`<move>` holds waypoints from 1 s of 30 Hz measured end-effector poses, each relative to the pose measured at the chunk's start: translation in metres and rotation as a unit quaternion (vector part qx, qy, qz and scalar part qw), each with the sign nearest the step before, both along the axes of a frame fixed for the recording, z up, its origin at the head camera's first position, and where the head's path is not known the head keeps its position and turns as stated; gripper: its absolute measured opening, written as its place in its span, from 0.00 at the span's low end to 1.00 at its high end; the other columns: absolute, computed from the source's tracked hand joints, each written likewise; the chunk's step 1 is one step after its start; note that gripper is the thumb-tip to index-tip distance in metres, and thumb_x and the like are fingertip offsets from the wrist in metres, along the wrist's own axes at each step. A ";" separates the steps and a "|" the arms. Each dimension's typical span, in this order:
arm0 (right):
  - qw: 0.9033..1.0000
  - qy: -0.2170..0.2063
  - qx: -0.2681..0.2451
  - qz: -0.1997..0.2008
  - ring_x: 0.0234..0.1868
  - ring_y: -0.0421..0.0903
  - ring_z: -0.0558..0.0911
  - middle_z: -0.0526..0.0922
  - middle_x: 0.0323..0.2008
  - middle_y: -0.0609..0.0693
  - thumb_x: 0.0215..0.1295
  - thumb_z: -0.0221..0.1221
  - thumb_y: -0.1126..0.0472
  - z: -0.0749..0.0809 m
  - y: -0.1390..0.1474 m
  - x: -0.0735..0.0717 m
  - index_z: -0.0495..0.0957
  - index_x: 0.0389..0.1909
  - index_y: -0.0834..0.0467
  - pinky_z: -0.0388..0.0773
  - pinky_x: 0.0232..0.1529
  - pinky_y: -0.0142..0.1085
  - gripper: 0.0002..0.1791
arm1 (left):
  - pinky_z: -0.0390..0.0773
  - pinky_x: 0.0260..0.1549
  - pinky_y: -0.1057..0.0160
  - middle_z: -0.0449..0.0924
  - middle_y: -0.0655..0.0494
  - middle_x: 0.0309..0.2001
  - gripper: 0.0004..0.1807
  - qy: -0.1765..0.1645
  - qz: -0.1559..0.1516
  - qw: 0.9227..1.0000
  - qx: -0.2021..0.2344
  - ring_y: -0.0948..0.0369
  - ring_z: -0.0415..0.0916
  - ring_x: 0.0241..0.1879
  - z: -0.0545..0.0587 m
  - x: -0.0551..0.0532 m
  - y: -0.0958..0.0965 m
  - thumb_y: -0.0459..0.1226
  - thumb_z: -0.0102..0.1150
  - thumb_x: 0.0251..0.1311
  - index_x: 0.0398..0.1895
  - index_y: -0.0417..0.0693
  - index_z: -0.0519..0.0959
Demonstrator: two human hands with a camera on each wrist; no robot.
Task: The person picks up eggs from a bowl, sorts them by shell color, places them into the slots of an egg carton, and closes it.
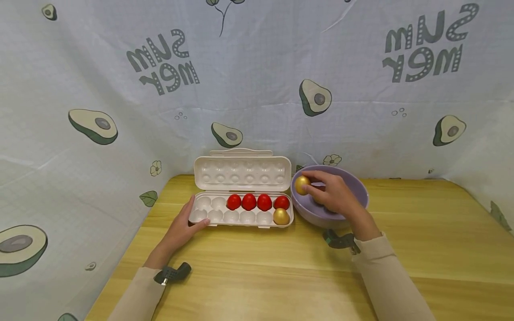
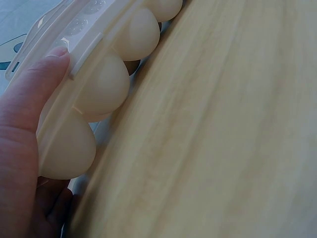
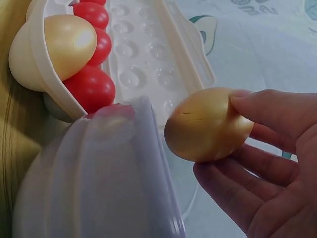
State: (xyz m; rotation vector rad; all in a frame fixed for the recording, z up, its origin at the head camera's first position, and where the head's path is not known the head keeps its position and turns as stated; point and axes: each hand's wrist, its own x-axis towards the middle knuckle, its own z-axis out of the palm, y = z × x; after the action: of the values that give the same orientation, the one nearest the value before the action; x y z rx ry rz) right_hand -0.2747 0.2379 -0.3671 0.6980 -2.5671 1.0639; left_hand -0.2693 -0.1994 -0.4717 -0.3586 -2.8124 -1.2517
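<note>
My right hand [image 1: 331,194] pinches a gold egg [image 3: 208,124] between thumb and fingers, above the left rim of a purple bowl [image 1: 363,196]. What lies in the bowl is mostly hidden by that hand. To its left stands an open white egg carton [image 1: 231,217], its lid [image 1: 242,173] tipped back. Several red eggs [image 1: 249,202] fill the right part of the back row, and one gold egg [image 1: 281,216] sits at the right end of the front row. With the thumb on the front rim, my left hand [image 1: 180,227] grips the carton's left end.
Carton and bowl stand at the back of a wooden table [image 1: 249,276], close to a hanging cloth [image 1: 257,80] with avocado prints. A dark wrist camera [image 1: 172,273] is strapped to the left wrist, another [image 1: 339,240] to the right.
</note>
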 end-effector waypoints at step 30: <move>0.997 -0.012 -0.059 0.047 0.52 0.50 0.80 0.79 0.52 0.57 0.65 0.61 0.65 -0.012 -0.038 0.005 0.74 0.59 0.65 0.79 0.49 0.39 0.21 | 0.49 0.67 0.38 0.42 0.42 0.76 0.55 -0.009 0.006 1.000 0.001 0.42 0.42 0.74 0.001 0.000 0.001 0.58 0.61 0.58 0.78 0.50 0.39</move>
State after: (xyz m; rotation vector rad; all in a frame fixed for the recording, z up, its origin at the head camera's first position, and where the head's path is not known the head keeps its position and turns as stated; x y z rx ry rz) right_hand -0.2701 0.2001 -0.3787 0.7873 -2.4896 1.2495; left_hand -0.2698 -0.1981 -0.4707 -0.3322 -2.8235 -1.2632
